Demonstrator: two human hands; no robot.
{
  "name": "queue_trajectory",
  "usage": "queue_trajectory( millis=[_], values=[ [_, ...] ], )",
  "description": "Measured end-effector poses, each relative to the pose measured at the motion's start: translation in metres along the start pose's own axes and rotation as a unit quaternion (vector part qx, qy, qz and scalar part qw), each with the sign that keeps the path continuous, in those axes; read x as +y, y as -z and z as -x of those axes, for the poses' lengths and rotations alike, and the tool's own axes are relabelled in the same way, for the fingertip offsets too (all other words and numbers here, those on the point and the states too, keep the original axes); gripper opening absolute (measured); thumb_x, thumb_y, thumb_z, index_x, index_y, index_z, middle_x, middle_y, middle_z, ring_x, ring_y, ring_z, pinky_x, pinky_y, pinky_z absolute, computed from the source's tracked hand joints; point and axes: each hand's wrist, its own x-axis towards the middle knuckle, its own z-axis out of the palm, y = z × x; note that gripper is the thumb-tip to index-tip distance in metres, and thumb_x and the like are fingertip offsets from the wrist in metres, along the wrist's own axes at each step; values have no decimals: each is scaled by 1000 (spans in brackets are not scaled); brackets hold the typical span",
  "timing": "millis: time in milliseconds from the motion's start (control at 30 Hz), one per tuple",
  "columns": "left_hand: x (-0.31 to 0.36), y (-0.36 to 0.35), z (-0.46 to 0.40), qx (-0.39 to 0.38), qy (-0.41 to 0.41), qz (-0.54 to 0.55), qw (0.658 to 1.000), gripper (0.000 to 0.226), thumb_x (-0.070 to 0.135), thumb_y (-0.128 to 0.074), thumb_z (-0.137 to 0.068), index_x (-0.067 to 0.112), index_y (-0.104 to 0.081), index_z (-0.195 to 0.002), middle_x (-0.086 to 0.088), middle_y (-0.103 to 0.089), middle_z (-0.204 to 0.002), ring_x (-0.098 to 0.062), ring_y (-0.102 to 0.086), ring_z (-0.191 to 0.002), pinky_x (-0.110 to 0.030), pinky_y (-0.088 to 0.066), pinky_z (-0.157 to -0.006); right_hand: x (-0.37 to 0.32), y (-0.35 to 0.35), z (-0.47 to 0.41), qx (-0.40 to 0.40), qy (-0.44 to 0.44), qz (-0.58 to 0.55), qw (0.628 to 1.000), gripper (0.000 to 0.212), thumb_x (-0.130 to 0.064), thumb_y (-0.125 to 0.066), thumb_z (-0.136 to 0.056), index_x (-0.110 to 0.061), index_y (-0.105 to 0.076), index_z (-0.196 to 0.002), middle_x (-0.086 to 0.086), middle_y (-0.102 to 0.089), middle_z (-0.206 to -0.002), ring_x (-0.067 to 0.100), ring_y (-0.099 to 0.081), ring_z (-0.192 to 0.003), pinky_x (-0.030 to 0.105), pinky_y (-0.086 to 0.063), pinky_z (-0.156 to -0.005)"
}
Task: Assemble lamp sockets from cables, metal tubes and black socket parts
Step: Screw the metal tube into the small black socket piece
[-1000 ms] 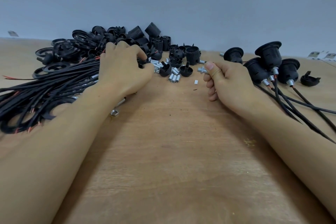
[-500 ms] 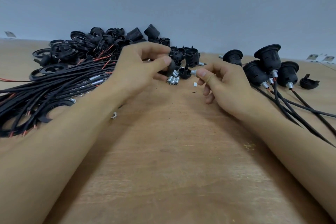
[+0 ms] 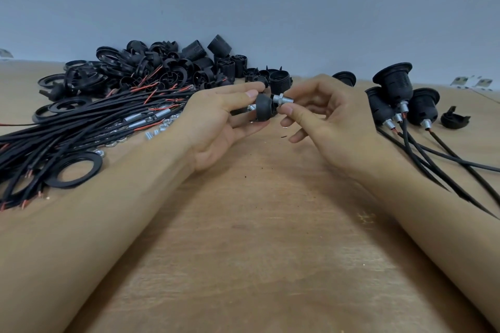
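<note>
The left hand (image 3: 216, 119) pinches a black socket cap (image 3: 263, 110) above the counter (image 3: 257, 238). The right hand (image 3: 324, 119) pinches a metal tube (image 3: 282, 98) at the cap's hole. Best to keep tube and hole in line and turn gently so the thread catches. No containers in view; parts lie loose.

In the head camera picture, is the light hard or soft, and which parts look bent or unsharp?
Head view: light is soft and even, only faint shadows under the forearms on the wooden table; wide-angle lens stretches the forearms at the lower corners; the far heap of black plastic socket parts looks slightly soft; no glare.
</note>
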Motion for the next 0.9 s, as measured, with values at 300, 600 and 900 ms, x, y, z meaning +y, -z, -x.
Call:
queue_trajectory(
  millis=[300,600,900],
  values=[
    [1,-1,2,-28,-26,-8,999,18,7,-67,-89,0,-70,-105,-9,-75,-91,-26,-73,-92,-35,-59,-83,2,1,1,-5,-15,17,1000,11,-4,-71,-88,-14,-67,-91,5,-71,-82,18,-71,-72,35,-60,-54],
    [-2,2,3,-39,-18,-46,998,34,13,-70,-74,1,-70,-106,-14,-75,-100,-27,-73,-98,-32,-60,-78,5,4,2,-25,-44,10,999,6,-13,-68,-92,-8,-68,-92,8,-72,-77,20,-71,-67,33,-59,-53],
    [-4,0,2,-52,-40,-47,997,35,11,-72,-71,5,-71,-106,-9,-76,-98,-21,-73,-94,-32,-59,-80,1,-3,0,-44,-163,25,985,60,-54,-40,-98,-7,-60,-69,11,-64,-54,23,-61,-44,31,-50,-43]
  ],
)
